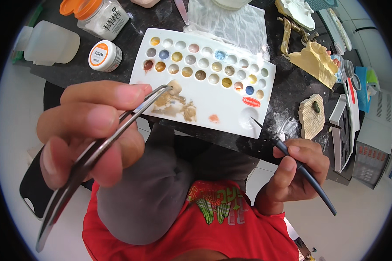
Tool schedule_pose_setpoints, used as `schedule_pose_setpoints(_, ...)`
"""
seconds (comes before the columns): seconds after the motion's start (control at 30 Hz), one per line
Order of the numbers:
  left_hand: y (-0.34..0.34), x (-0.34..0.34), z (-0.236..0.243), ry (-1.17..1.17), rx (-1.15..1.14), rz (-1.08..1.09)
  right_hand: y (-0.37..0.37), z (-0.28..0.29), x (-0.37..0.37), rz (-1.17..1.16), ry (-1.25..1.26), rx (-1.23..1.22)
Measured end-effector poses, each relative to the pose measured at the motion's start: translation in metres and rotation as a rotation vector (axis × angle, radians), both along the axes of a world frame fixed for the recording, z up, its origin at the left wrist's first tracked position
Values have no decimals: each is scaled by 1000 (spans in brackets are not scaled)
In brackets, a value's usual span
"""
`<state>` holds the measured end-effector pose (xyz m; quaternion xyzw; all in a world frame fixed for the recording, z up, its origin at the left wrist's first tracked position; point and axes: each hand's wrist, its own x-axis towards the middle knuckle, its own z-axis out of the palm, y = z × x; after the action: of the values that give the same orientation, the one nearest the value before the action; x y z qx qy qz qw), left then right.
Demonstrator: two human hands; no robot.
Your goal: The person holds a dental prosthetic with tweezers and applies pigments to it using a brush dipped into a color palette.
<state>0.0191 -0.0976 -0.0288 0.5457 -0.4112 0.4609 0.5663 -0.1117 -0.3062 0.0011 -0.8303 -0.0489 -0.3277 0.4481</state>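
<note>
My left hand (85, 122) is closed around metal tweezers (89, 158), raised close to the camera. Their tips grip a small cream-coloured dental crown (175, 88), which appears over the lower left of a white ceramic palette (222, 108). Rows of small wells with coloured pastes line the palette's far half, while brown smears (174, 105) and a pink dab (214, 118) mark its flat near part. In my right hand (300, 165), a dark fine-tipped brush (312, 179) is pinched between thumb and fingers. Its tip points at the round hollow (249, 117) in the palette's right corner.
Beyond the palette lies a wet white cloth (228, 24). To the left stand a white-lidded jar (105, 55), an orange-capped container (101, 19) and a translucent bottle (52, 42). A honeycomb firing tray (312, 116), crumpled film (285, 126) and plaster models (313, 61) lie to the right.
</note>
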Motion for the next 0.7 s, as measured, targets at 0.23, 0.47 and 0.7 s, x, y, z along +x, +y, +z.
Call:
schedule_pose_setpoints(0.23,6,0,-1,-30,36,37,2,1,4,1,16,-78)
schedule_pose_setpoints(0.47,2,-4,-2,15,15,37,1,1,5,29,2,-80)
schedule_pose_setpoints(0.7,4,-14,0,90,154,9,-1,-3,0,63,-139,-97)
